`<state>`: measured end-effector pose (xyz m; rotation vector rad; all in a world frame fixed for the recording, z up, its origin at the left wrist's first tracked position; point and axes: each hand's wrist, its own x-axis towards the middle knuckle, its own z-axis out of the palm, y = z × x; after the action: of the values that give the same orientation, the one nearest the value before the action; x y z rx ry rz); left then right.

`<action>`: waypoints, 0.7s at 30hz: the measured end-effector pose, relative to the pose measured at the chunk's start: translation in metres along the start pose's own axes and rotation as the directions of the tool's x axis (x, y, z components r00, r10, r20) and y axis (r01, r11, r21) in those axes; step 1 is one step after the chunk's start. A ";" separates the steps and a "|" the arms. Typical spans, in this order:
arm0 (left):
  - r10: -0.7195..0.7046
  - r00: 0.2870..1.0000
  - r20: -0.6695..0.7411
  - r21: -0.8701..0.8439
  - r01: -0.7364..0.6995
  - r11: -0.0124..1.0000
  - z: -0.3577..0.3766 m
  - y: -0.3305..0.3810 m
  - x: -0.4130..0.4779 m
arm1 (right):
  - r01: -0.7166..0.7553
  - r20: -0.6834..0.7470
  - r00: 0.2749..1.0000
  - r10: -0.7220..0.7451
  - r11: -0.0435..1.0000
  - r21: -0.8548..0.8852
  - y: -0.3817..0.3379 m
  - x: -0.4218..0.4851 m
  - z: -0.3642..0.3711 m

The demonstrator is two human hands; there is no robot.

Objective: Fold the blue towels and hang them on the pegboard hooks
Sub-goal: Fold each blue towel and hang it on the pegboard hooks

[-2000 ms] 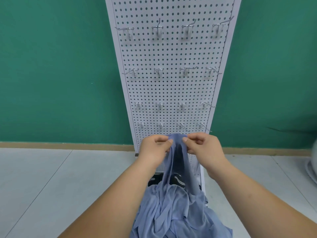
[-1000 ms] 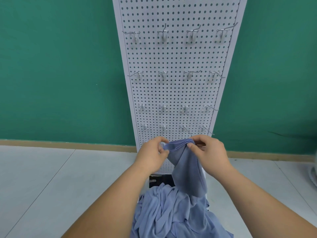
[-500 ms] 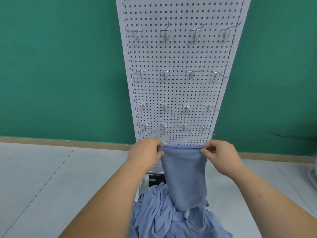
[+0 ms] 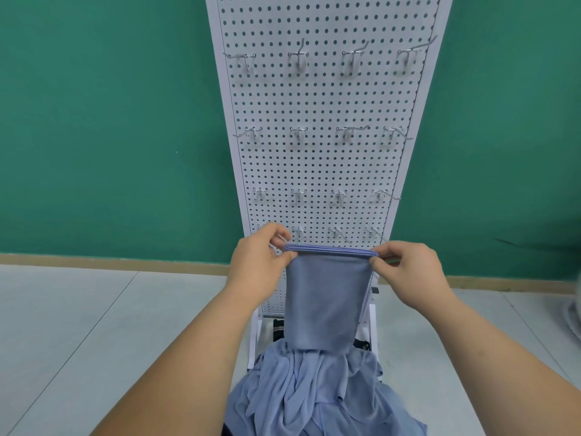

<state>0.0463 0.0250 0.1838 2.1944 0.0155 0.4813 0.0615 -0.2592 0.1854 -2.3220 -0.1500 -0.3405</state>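
Note:
A folded blue towel [image 4: 325, 297] hangs flat between my hands, its layered top edge stretched level. My left hand [image 4: 256, 262] pinches the top left corner and my right hand [image 4: 408, 272] pinches the top right corner. Below it lies a crumpled heap of blue towels [image 4: 317, 394]. Straight ahead stands the white pegboard [image 4: 323, 165] with several rows of bare metal hooks [image 4: 298, 59]. The towel's top edge sits just under the lowest hook row [image 4: 338, 232].
A green wall [image 4: 110, 121] rises behind the pegboard, with a tan skirting strip along its base. The floor is pale grey tile [image 4: 78, 325]. The pegboard's white stand legs [image 4: 256, 338] and dark items show behind the heap. A pale object shows at the right edge [image 4: 573, 309].
My hands drew apart from a bunched pinch, spreading the towel's top edge flat and wide. The towel now hangs as a neat folded panel, held slightly higher.

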 end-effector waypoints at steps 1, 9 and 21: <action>0.011 1.000 -0.015 0.037 -0.010 0.999 0.000 0.002 0.000 | 0.002 -0.018 1.000 -0.002 0.999 0.033 -0.001 -0.001 -0.001; 0.053 0.999 0.014 0.477 -0.053 0.877 0.013 0.016 -0.015 | 0.131 -0.030 0.991 -0.127 0.972 0.198 -0.026 -0.015 0.019; 0.280 0.949 0.141 0.163 -0.302 0.939 0.032 0.031 -0.023 | 0.121 0.259 0.949 -0.181 0.966 0.229 -0.022 -0.021 0.028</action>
<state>0.0317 -0.0232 0.1821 2.4152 -0.3467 0.5322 0.0422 -0.2240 0.1759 -2.1410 -0.4834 -0.0655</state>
